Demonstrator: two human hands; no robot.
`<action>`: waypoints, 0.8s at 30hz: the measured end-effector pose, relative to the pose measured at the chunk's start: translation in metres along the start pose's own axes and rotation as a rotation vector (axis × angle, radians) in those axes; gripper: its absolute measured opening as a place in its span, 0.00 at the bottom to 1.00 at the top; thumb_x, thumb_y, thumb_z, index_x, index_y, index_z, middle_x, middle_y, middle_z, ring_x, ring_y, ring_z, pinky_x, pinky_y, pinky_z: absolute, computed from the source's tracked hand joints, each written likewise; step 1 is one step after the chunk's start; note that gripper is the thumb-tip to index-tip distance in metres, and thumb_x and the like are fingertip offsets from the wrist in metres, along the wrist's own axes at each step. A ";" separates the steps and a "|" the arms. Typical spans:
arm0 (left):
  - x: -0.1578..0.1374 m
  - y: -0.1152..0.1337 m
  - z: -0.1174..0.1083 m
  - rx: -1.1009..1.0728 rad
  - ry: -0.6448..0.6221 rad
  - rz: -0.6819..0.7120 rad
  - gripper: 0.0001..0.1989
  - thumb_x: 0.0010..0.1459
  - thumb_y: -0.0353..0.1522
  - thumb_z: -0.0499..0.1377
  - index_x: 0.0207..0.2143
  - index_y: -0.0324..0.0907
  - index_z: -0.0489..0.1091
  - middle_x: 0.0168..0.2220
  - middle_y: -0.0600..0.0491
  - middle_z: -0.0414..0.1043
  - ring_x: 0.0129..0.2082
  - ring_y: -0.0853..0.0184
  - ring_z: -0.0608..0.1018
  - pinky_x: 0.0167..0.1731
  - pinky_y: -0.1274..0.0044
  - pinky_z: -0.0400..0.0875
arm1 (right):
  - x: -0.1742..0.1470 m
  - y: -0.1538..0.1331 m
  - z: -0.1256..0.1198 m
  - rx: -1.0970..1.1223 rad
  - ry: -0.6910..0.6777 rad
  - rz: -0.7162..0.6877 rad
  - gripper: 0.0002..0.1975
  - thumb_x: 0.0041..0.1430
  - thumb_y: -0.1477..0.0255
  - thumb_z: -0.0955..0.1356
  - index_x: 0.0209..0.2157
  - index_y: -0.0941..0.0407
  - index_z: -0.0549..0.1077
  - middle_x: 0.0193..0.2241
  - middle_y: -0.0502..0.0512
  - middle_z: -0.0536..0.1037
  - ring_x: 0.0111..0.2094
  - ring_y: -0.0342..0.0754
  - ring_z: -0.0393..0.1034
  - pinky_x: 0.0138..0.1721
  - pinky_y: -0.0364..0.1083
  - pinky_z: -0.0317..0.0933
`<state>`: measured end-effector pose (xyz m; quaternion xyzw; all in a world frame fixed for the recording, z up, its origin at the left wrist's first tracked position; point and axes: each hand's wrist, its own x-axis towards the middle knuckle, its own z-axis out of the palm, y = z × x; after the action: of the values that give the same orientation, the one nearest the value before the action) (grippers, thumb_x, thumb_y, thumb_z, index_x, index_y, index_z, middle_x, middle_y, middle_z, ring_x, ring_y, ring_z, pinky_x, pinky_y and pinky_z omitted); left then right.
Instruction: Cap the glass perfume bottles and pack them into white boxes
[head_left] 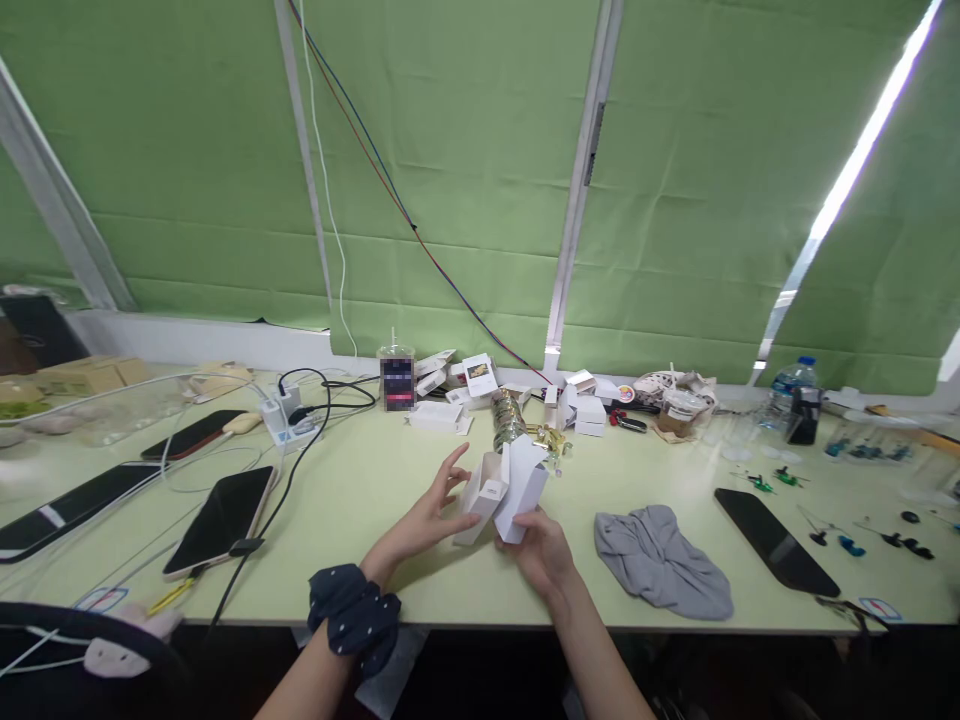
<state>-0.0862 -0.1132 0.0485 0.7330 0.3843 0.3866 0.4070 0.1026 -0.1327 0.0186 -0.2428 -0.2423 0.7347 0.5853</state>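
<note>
Right hand (541,558) grips a white box (524,488) (grey cloth (660,560) beside, cartons (590,416) beyond).

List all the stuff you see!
cardboard box pieces: two, white, front centre
small cardboard boxes: several, white, back
shiny pile: one, gold, back
flat phones: several, black, both sides
thin cords: several, mixed, left
crumpled cloth: one, grey, right
plastic straw cups: two, clear, back
capped bottle: one, clear, back right
small wired pieces: several, mixed, right
fabric blinds: several, green, behind
flat table: one, pale green, below
dotted scrunchie: one, navy, left wrist
left hand, right hand: two, bare, centre
</note>
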 end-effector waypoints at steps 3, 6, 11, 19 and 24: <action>0.000 -0.002 0.005 0.071 0.017 0.073 0.43 0.50 0.38 0.64 0.64 0.53 0.45 0.55 0.48 0.57 0.56 0.59 0.64 0.57 0.62 0.56 | -0.001 0.002 0.002 -0.086 -0.076 -0.038 0.17 0.36 0.76 0.71 0.34 0.57 0.76 0.28 0.52 0.78 0.27 0.46 0.68 0.26 0.42 0.59; 0.000 -0.007 0.011 0.169 0.094 0.157 0.47 0.43 0.39 0.68 0.62 0.52 0.47 0.60 0.46 0.52 0.58 0.55 0.61 0.58 0.61 0.55 | -0.002 0.006 0.005 -0.202 -0.160 -0.087 0.21 0.37 0.73 0.74 0.39 0.57 0.76 0.31 0.54 0.79 0.31 0.49 0.71 0.31 0.44 0.62; 0.002 -0.020 0.013 0.361 0.246 0.234 0.52 0.31 0.43 0.72 0.59 0.48 0.54 0.55 0.44 0.60 0.53 0.48 0.66 0.53 0.58 0.59 | -0.001 0.014 0.005 -0.299 -0.134 -0.172 0.25 0.35 0.68 0.78 0.39 0.59 0.76 0.35 0.56 0.80 0.36 0.50 0.72 0.38 0.45 0.63; 0.001 -0.017 0.012 0.202 0.312 0.187 0.38 0.33 0.41 0.72 0.48 0.45 0.63 0.47 0.47 0.66 0.49 0.52 0.70 0.49 0.63 0.64 | 0.005 0.015 -0.003 -0.244 0.092 -0.231 0.20 0.36 0.64 0.78 0.32 0.61 0.77 0.27 0.55 0.79 0.26 0.45 0.69 0.26 0.43 0.62; -0.002 -0.012 0.012 0.229 0.415 0.117 0.38 0.33 0.39 0.72 0.48 0.46 0.60 0.49 0.49 0.65 0.48 0.54 0.70 0.49 0.64 0.65 | 0.004 0.005 -0.001 -0.110 0.312 -0.318 0.18 0.33 0.69 0.79 0.28 0.60 0.76 0.25 0.53 0.78 0.24 0.45 0.70 0.25 0.44 0.63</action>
<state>-0.0791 -0.1136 0.0325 0.7001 0.4580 0.5057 0.2105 0.0993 -0.1297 0.0143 -0.3437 -0.2237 0.5727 0.7099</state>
